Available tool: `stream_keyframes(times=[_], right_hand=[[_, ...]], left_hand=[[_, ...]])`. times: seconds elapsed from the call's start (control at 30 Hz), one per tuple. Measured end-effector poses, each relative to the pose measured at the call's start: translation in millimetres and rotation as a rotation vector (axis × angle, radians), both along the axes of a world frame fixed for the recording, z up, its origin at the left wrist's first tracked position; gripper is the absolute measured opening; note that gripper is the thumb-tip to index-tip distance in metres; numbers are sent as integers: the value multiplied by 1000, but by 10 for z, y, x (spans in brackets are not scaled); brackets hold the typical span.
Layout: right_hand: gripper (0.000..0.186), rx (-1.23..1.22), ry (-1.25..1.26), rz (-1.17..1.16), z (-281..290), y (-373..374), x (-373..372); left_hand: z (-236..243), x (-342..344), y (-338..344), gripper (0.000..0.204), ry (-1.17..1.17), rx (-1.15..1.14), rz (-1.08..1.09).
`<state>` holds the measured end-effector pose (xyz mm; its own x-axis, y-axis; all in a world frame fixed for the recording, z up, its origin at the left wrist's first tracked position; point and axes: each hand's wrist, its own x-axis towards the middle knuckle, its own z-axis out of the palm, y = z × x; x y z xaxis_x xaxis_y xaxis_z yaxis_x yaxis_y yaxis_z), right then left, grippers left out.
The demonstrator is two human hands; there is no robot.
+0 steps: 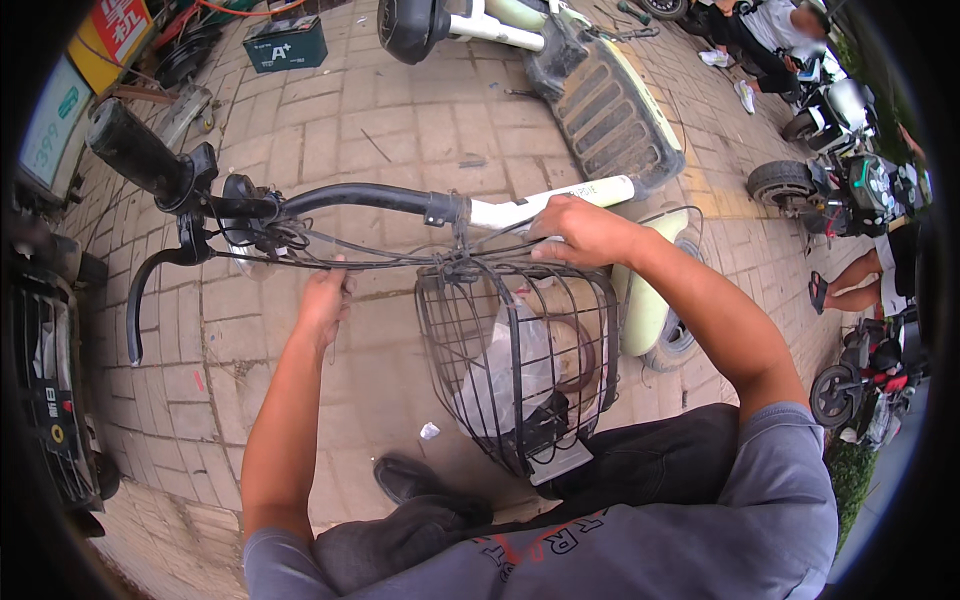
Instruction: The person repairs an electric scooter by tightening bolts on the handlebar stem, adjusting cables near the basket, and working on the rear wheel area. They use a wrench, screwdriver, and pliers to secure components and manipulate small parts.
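Observation:
An electric scooter lies tipped in front of me, its black handlebar [365, 195] joined to a white stem [500, 208]. Several black cables [385, 263] run along the bar and bunch above the wire basket [517, 340]. My left hand [325, 300] is closed just under the cables, fingertips at them; a thin strand shows below it, and what it grips is unclear. Beside the stem, my right hand [585, 232] has its fingers curled on the cables, partly hidden. Inside the basket are a clear plastic bag [510, 365] and a brownish curved item [575, 350].
The scooter's footboard [615, 110] and pale green front fender [645, 310] lie beyond the stem. A dark green box [285, 45] stands at the back left. Parked motorbikes [860, 190] and a seated person [770, 45] are at the right. White crumpled paper [430, 431] lies on the paving.

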<state>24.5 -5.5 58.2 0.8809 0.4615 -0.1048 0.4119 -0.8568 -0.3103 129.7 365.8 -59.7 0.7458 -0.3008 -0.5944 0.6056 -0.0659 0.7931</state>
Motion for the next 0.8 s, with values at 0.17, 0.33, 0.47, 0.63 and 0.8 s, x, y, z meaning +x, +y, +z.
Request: stream_keyframes(times=[0.17,0.33,0.47,0.63,0.8], right_hand=[[10,-164,-101,-46,-112,-235,-32],[11,-225,-301,-109,-432,-592,1],[11,-200,-470,-71,-773,-310,-12],[12,-286,-400,-276,-861,-480,-5],[23,-119,-180,-347,-658,-480,91]], left_hand=[[94,-39,-146,36,73,-163,70],[179,-253,-182,32,201,-469,64],[-266,78,74,51,174,-516,-32],[-9,-85,-214,46,63,-104,5],[-70,-102,-358,57,66,-78,87]])
